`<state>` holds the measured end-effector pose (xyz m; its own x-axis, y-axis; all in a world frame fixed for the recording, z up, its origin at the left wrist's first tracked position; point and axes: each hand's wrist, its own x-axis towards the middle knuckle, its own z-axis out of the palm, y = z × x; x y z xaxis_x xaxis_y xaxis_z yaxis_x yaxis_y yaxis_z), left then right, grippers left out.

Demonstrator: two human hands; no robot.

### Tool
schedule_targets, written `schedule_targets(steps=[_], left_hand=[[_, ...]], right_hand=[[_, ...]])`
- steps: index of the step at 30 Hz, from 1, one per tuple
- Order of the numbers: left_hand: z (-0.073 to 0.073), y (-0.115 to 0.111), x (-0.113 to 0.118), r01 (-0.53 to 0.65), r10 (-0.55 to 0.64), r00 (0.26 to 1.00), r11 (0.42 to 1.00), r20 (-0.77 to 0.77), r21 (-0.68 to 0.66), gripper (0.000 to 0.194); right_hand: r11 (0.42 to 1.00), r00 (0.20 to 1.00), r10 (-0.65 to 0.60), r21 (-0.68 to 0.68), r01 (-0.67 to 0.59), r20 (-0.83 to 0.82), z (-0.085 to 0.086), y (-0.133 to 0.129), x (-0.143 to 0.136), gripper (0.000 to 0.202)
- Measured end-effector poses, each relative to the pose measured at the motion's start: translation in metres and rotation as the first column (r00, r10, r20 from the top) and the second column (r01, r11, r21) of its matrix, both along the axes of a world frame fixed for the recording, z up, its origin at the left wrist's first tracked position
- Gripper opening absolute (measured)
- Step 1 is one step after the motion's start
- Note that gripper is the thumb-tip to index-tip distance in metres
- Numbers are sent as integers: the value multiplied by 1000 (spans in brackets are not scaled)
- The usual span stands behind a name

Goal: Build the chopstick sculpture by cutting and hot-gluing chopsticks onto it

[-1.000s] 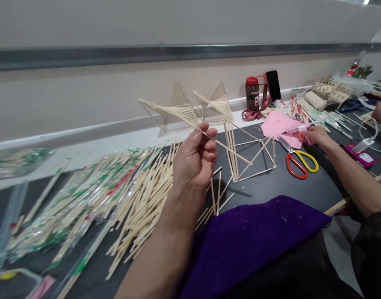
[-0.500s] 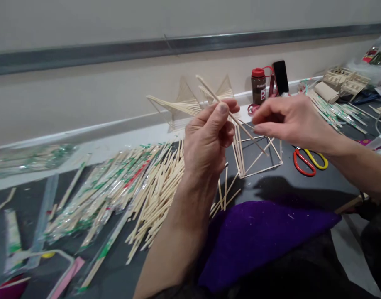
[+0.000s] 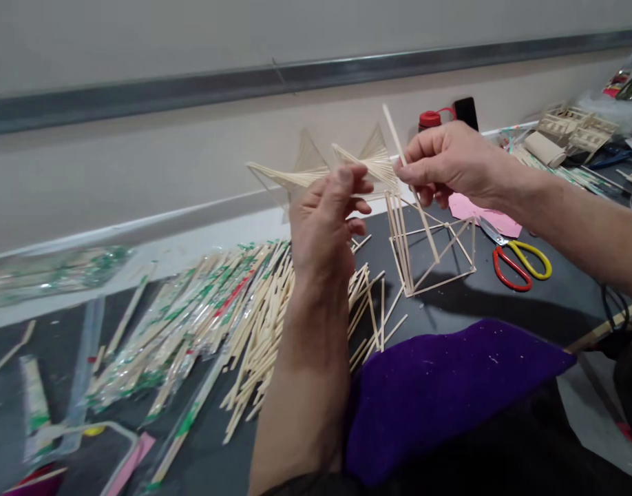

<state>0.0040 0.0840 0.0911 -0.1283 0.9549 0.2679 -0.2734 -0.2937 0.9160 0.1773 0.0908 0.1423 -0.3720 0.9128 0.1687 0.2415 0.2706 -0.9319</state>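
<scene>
My right hand (image 3: 440, 165) pinches a thin wooden chopstick (image 3: 396, 134), which slants down toward the right. To its left, my left hand (image 3: 329, 217) is raised with loosely curled fingers that stand apart; no stick shows in it. Behind and below the chopstick stands an open frame of thin sticks (image 3: 443, 282) on the dark table. Past my fingers, two twisted stick models (image 3: 288, 178) lean near the wall, partly covered by my left hand. Loose chopsticks (image 3: 259, 344) lie in a heap beside my left forearm.
Wrapped chopsticks (image 3: 186, 303) spread over the left of the table. Scissors (image 3: 512, 262) with red and yellow handles lie right of the frame, by a pink sheet (image 3: 494, 215). A red-capped bottle (image 3: 429, 118) and a phone (image 3: 465, 114) stand by the wall. Purple cloth (image 3: 460, 393) covers the near edge.
The chopstick has passed from my left hand to my right hand. My left fingers have loosened, and my right hand has risen and moved left. The view has shifted slightly.
</scene>
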Motion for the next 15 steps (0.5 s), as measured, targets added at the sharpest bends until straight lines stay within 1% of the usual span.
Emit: schedule_targets(steps=[2, 4, 6, 7, 9, 12, 15], left_hand=[[-18, 14, -7, -47, 37, 992, 995, -118, -85, 19], [-35, 26, -11, -33, -9, 970, 985, -243, -169, 23], [-47, 34, -13, -6, -72, 948, 971, -311, -241, 29], [-51, 36, -13, 10, -101, 940, 964, -326, -267, 32], [-56, 39, -12, 45, -153, 929, 950, -338, -308, 40], [-59, 39, -9, 121, -245, 915, 924, -322, -362, 51], [-60, 38, -4, 202, -327, 910, 887, -255, -416, 53]], right_hand=[[997, 1000, 12, -82, -13, -15, -7, 10, 5, 18], [986, 1000, -29, -165, 26, -11, -12, 17, 7, 20], [967, 996, -87, -237, 89, 20, -15, 23, 7, 24], [959, 994, -102, -264, 107, 33, -16, 25, 7, 26], [950, 995, -95, -294, 101, 35, -21, 32, 9, 28], [948, 999, -43, -316, 35, -19, -34, 46, 14, 26], [933, 999, 9, -360, -22, -37, -48, 60, 18, 32]])
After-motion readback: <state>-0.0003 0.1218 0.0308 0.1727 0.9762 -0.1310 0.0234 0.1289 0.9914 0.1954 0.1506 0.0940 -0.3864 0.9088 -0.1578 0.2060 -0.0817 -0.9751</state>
